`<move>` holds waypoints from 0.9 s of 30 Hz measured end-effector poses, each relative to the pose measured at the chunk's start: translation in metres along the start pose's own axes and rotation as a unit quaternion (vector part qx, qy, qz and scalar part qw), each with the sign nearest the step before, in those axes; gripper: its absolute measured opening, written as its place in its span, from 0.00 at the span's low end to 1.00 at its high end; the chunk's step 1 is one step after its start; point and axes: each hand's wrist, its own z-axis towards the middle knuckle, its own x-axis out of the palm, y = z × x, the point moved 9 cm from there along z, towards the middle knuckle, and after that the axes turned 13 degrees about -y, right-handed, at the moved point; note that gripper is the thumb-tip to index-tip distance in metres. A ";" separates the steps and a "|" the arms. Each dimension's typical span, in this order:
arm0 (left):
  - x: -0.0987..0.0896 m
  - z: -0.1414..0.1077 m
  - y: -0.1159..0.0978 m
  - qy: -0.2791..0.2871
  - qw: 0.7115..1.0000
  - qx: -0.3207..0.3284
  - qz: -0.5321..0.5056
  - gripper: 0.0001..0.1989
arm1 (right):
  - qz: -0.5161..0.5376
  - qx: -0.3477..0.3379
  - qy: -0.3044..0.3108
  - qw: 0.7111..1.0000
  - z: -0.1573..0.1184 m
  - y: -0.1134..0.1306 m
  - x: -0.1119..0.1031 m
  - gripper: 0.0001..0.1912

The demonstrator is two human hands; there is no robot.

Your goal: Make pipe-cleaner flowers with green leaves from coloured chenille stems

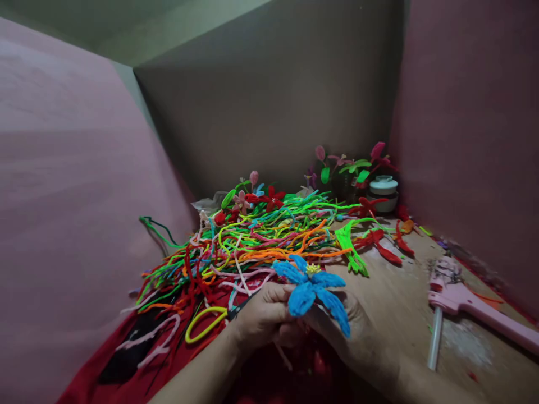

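Observation:
A blue fuzzy flower (304,296) with several long petals and a yellow centre (312,270) is held near the bottom middle of the head view. My left hand (269,314) is closed at the flower's left side, its fingers pinched beneath the petals. On the other side, my right hand (349,325) is closed around the flower's underside, partly covered by the petals. The part gripped below the bloom is hidden. Beside my left wrist lie scissors with a yellow handle (206,324), their dark part running behind my left hand.
A large heap of coloured fuzzy stems (269,235) spreads behind my hands. To the right lie a pink glue gun (484,314), red petals (385,249) and a green bundle (350,247). A lidded jar (383,193) and finished flowers (353,166) stand at the back.

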 end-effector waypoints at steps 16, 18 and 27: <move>0.003 -0.002 -0.016 -0.057 0.993 0.066 0.079 0.14 | 0.009 0.007 -0.050 0.999 0.010 0.004 -0.009 0.06; 0.007 -0.003 -0.025 -0.059 0.986 0.094 0.125 0.14 | -0.011 -0.023 -0.070 0.997 0.010 0.006 -0.013 0.06; -0.030 -0.005 -0.055 -0.219 0.960 0.166 0.047 0.06 | -0.228 -0.343 -0.003 0.911 -0.013 0.052 -0.002 0.09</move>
